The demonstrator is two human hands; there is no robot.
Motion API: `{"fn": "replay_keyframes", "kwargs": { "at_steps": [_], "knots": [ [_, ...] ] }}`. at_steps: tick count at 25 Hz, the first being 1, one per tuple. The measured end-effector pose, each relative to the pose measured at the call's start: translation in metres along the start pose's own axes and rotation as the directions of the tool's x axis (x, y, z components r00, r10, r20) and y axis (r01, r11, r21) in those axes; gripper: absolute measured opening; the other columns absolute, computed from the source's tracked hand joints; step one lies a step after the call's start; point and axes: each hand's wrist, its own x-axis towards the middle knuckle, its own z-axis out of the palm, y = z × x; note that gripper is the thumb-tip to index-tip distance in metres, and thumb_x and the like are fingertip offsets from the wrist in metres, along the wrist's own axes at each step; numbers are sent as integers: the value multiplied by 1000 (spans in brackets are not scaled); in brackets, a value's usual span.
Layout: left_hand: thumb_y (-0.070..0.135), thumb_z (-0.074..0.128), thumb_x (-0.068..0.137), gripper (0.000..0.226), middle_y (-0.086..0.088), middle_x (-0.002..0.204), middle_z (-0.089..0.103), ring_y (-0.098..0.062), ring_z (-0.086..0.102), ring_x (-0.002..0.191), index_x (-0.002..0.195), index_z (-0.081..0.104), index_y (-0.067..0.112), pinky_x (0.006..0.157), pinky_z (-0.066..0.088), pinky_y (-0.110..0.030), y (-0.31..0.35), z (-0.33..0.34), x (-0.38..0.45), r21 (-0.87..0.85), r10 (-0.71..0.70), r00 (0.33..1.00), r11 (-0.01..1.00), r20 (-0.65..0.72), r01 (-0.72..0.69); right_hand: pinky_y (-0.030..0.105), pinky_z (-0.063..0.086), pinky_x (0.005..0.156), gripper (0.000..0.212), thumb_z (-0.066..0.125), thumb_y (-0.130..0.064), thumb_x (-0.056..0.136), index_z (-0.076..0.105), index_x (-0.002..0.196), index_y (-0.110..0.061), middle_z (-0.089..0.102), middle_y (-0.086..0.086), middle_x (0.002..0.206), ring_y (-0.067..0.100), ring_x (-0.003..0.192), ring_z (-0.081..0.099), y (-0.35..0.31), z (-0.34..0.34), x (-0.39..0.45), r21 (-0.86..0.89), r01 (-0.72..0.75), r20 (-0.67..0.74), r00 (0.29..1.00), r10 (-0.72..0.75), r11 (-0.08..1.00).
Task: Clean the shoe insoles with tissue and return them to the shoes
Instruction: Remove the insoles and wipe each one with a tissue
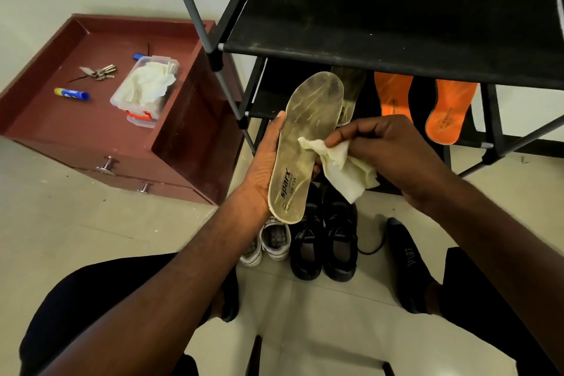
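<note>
My left hand (264, 168) grips a dirty yellowish insole (308, 137) marked "sparx", held toe-up in front of the shoe rack. My right hand (387, 146) pinches a crumpled white tissue (338, 165) and presses its tip against the middle of the insole. A second yellowish insole (351, 91) leans on the rack's lower shelf behind it. Two orange insoles (393, 94) (448, 113) lean beside that one. On the floor below stand a pair of black shoes (323, 241) and a pair of white shoes (268, 241).
A black shoe rack (381, 24) stands ahead. To the left is a maroon drawer cabinet (100, 119) bearing a clear box of tissues (146, 88), keys (99, 72) and a blue tube (71, 94). My feet rest on the tiled floor (76, 207).
</note>
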Motion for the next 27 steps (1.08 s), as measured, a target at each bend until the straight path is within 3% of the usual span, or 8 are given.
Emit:
{"fn": "replay_keyframes", "kwargs": {
  "at_steps": [3,5,6,8,11,13,20,27],
  "knots": [
    [57,51,103,61,-16,136,66,-27,64,123,140,63,10,119,41,-44,-2,-4,3,-2,-12,1000,1000,10,12,15,53,70,19,65,-19,97,81,87,-15,78,-4,89,7,86,73,3,5,2,-50,12,-115,993,-18,999],
    [59,61,97,59,-11,116,69,-22,69,97,130,69,11,94,55,-35,-2,-6,5,-22,-52,998,998,-20,51,10,49,74,3,77,-18,89,75,91,-18,72,-9,94,2,90,67,8,12,1,-283,126,-220,956,-192,951],
    [61,63,96,58,-9,109,67,-20,67,90,127,71,12,86,55,-33,-3,-8,7,-28,-63,997,998,-38,62,11,49,75,17,78,-9,84,71,97,-18,68,-9,99,3,93,64,12,16,1,-408,174,-238,928,-289,896],
    [63,63,95,64,-10,108,67,-21,64,89,132,70,10,86,52,-34,-6,-9,8,-13,-62,997,998,-49,61,16,49,77,35,73,5,80,64,107,-15,63,-5,106,6,95,59,17,24,2,-527,256,-227,876,-425,810],
    [61,58,99,60,-12,113,67,-23,63,99,128,71,10,98,47,-36,-10,-4,6,-36,-77,997,996,-16,77,21,50,75,26,71,3,85,68,106,-12,68,-2,105,12,95,61,20,35,4,-634,322,-210,804,-557,703],
    [59,54,102,56,-11,114,70,-22,67,106,122,74,11,107,45,-36,-12,1,3,-86,-92,995,992,34,95,29,55,80,19,72,-5,89,74,106,-15,74,-4,105,13,98,66,24,47,0,-638,342,-166,814,-557,690],
    [62,57,98,59,-9,100,73,-20,72,89,114,76,9,92,54,-31,0,3,-1,-78,-134,990,988,31,136,38,50,109,34,65,-17,100,68,133,-10,68,3,135,18,129,61,38,57,-7,-648,378,-38,851,-524,661],
    [60,54,102,60,-11,105,73,-21,72,92,131,66,8,96,57,-35,-4,5,-5,-49,-119,993,992,18,120,34,57,86,15,78,-10,89,79,104,-11,69,-4,108,13,102,66,37,54,-11,-544,508,156,844,-514,668]
  ]
}}
